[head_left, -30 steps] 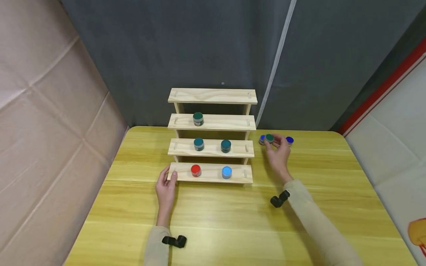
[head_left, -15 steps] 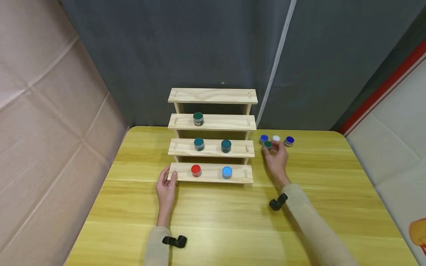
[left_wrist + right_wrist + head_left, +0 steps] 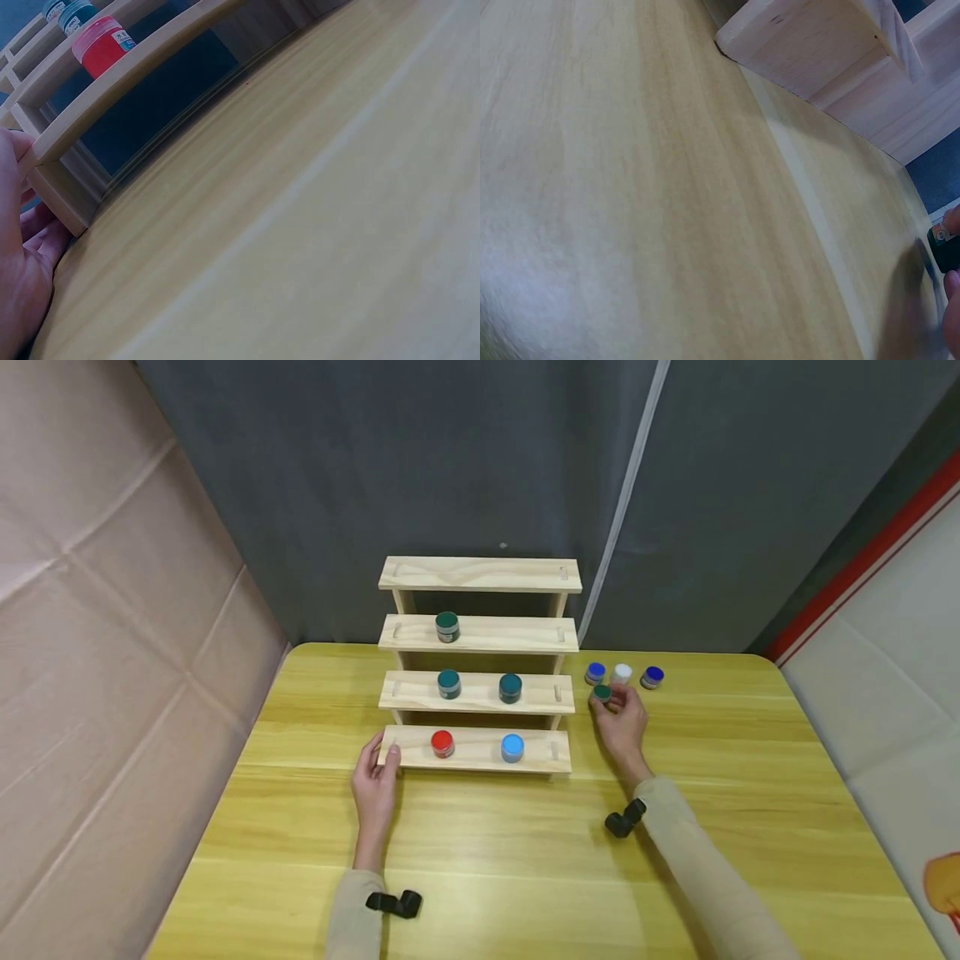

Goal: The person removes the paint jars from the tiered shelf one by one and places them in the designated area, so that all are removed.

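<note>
My left hand [image 3: 375, 783] grips the left end of the lowest step of a wooden stepped display rack [image 3: 480, 575], thumb on top. In the left wrist view, its fingers reach behind the rack's leg [image 3: 58, 196]. At the rack's right, my right hand [image 3: 624, 727] pinches a small paint jar with a dark green lid [image 3: 602, 692] between thumb and fingers. Only part of that jar [image 3: 946, 251] shows at the right wrist view's edge. Just behind it stand a blue-lidded jar [image 3: 595, 673], a white-lidded jar [image 3: 622, 673] and a darker blue-lidded jar [image 3: 652, 677].
A red jar [image 3: 442, 744] and a light blue jar [image 3: 512, 748] stand on the lowest step. Two teal-lidded jars, left [image 3: 448, 684] and right [image 3: 510, 688], occupy the step above. One green-lidded jar [image 3: 447, 627] sits higher. A dark curtain [image 3: 465, 460] hangs behind the table [image 3: 480, 852].
My right hand has drawn the green-lidded jar toward me and slightly left, away from the blue-lidded jar, uncovering the white-lidded one. My left hand keeps its place on the rack.
</note>
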The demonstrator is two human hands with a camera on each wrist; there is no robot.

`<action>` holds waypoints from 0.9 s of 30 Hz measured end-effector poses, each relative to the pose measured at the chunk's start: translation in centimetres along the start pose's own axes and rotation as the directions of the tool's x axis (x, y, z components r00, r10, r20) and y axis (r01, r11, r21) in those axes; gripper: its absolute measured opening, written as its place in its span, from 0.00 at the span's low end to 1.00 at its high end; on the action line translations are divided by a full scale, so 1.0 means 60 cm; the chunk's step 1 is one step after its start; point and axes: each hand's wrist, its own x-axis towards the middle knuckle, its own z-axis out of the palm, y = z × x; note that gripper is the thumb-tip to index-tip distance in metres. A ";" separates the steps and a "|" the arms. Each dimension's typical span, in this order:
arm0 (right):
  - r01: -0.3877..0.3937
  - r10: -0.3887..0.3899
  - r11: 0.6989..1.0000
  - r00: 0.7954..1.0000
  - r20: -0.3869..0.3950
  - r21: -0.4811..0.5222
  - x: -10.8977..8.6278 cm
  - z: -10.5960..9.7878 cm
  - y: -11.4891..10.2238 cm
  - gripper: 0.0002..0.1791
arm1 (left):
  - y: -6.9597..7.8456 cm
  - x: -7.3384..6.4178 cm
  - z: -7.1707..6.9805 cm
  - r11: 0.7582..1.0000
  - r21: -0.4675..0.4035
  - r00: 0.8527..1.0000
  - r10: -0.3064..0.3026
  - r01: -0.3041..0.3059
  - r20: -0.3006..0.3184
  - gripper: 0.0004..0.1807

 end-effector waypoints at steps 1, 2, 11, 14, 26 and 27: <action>0.003 -0.003 1.000 1.000 -0.002 -0.006 0.000 0.001 0.001 0.24 | 0.000 0.000 0.000 1.000 -0.002 1.000 0.000 0.000 -0.001 0.23; 0.004 -0.004 1.000 1.000 -0.002 -0.010 -0.001 0.002 0.003 0.24 | 0.001 0.001 0.000 1.000 -0.007 1.000 -0.001 0.001 -0.002 0.23; 0.010 -0.010 0.999 1.000 -0.002 -0.054 -0.001 0.004 0.013 0.23 | 0.001 0.000 0.000 1.000 0.003 1.000 -0.014 0.014 0.000 0.22; 0.007 -0.007 0.999 1.000 0.004 -0.045 -0.001 0.003 0.012 0.24 | 0.000 0.000 0.000 1.000 -0.003 1.000 -0.018 0.018 0.001 0.22; 0.021 -0.021 1.000 1.000 0.013 -0.011 0.001 -0.009 -0.014 0.27 | 0.000 0.001 -0.001 1.000 -0.009 1.000 -0.004 0.004 0.006 0.23; 0.030 -0.030 1.000 0.999 0.013 -0.004 0.002 -0.010 -0.018 0.26 | 0.000 0.001 -0.001 1.000 -0.006 1.000 -0.002 0.002 0.006 0.23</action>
